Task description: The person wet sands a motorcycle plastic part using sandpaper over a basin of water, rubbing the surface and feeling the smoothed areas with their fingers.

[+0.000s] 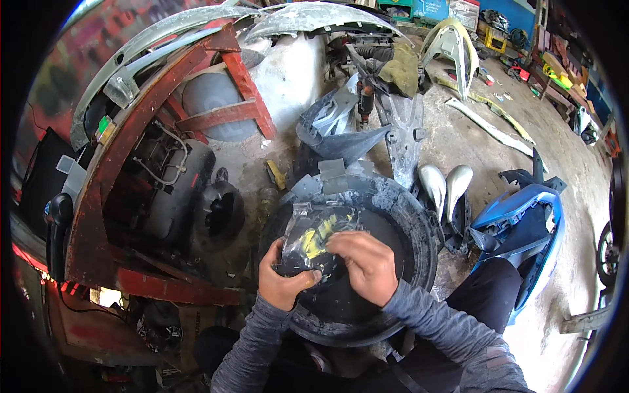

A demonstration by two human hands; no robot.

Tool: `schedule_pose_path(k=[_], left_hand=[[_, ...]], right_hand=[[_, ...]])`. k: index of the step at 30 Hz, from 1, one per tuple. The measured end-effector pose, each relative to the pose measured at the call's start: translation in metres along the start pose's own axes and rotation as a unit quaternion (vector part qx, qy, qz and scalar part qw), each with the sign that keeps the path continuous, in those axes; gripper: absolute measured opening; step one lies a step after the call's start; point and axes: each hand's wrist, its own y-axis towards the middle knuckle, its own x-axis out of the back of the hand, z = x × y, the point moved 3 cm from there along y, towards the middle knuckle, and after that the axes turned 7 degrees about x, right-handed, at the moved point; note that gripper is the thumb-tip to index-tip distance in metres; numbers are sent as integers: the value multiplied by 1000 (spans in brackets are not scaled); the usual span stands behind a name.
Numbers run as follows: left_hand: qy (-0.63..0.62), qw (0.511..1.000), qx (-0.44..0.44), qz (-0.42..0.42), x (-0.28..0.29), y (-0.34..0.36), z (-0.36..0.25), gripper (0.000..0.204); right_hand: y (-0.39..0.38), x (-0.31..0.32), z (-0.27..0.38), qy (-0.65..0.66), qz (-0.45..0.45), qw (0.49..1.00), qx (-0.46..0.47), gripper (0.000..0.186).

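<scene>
I have the glossy, dark plastic part at the centre of the frame, above a round black tub with a wide, scuffed rim. My left hand grips the part's lower-left side, thumb across the near edge and fingers behind it. My right hand is half closed over the part's right side, fingertips bunched near the bright yellow smears of paste; from here I cannot tell whether those fingers pinch a small tool or only touch the surface. It looks to me like the yellow paste is being worked across the face. To do that well, I would keep the left thumb low and clear of the smears, hold the part firmly without flexing it, and tilt its face toward the camera. With the right hand I would use light, even strokes in one direction, thinning the paste toward its edges, because heavy pressure would probably leave ridges.
</scene>
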Motion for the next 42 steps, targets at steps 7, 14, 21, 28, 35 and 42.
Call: schedule_pose_path(k=[7, 14, 21, 28, 35, 42], left_hand=[[11, 1000, -16, 1, -1, -1, 2, 58], [8, 1000, -14, -5, -1, 0, 0, 55], [-1, 1000, 1, -7, 2, 3, -1, 52], [14, 1000, -18, -9, 1, 4, -1, 53], [10, 1000, -14, 4, 2, 6, 1, 55], [3, 1000, -4, 5, 0, 1, 2, 59]], right_hand=[[2, 4, 0, -21, 11, 1000, -14, 28], [3, 1, 1, 32, 9, 999, -28, 28], [1, -2, -11, 5, 12, 999, -37, 31], [2, 1, -1, -8, 20, 1000, -12, 32], [0, -3, -8, -18, 9, 1000, -21, 29], [0, 0, -6, -16, 11, 1000, -3, 29]])
